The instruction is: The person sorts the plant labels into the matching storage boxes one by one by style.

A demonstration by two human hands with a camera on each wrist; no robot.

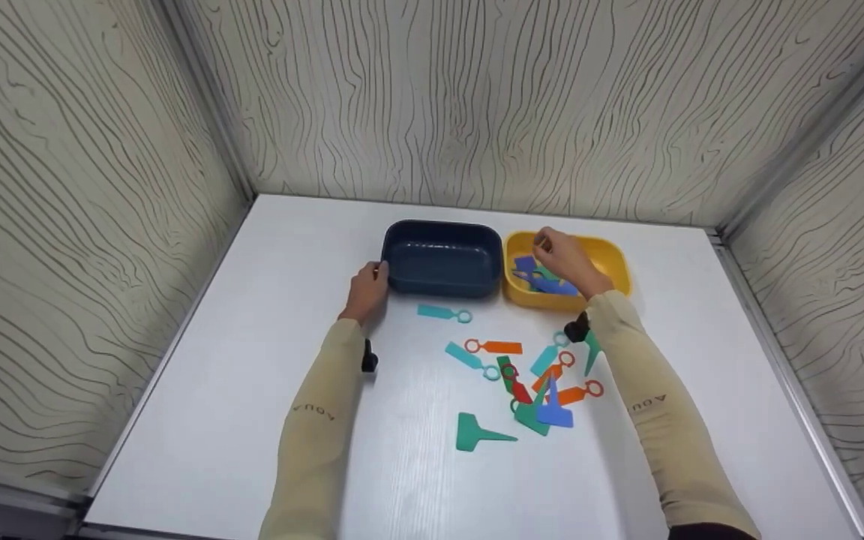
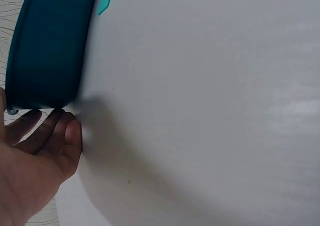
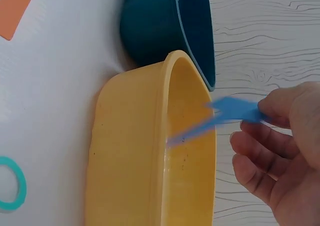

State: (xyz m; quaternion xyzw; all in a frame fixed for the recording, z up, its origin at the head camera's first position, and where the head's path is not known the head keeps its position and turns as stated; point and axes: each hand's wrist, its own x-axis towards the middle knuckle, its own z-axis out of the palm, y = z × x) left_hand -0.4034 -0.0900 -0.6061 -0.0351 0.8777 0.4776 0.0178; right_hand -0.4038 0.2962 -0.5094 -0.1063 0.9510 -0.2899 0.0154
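My left hand [image 1: 367, 291] is at the left end of a dark blue bin [image 1: 443, 287]. In the left wrist view its slightly bent fingertips touch the bin's outer wall [image 2: 50, 50]. Over the yellow bin [image 1: 612, 262], my right hand [image 1: 568, 259] pinches a blue T-shaped plant label [image 3: 232, 109] between thumb and forefinger, and the label is blurred. Beneath that hand, blue and green labels [image 1: 548, 283] lie inside the yellow bin. Nothing shows inside the dark blue bin.
In front of the bins lie several loose tags: turquoise ring tags [image 1: 436, 311], orange ring tags [image 1: 503, 347], a red one [image 1: 520, 391], green T-shaped labels [image 1: 468, 432] and a blue-violet label [image 1: 554, 414]. Patterned panels [image 1: 432, 105] enclose the white table [image 1: 199, 420].
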